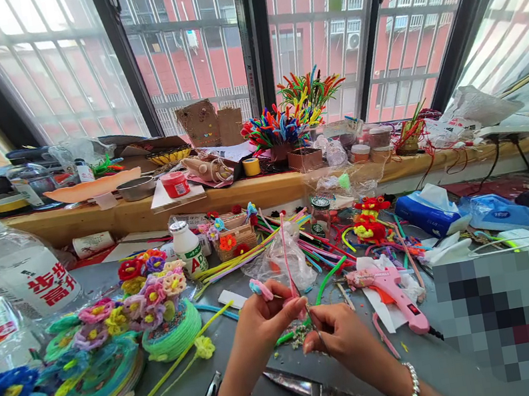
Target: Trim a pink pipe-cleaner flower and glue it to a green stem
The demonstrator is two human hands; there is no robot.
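My left hand [268,322] is closed on a pink pipe cleaner [285,248], whose long end stands upright above the fingers. A small pink and light-blue fuzzy curl [260,289] sits at the left index finger. Close beside it, my right hand [341,334] pinches a slim dark metal tool, apparently small scissors [312,325], with the tip up against the pink piece; fingers hide most of it. Large metal scissors [306,384] lie on the grey table below both hands. Small fuzzy clippings [300,335] are scattered behind the fingers.
A pink glue gun [392,291] lies to the right. Pipe-cleaner flowers [96,314] and a green coiled basket [172,331] stand left, near large plastic bottles [23,272]. Behind are a white drink bottle [186,245], loose pipe cleaners [239,263] and a blue tissue pack [429,211].
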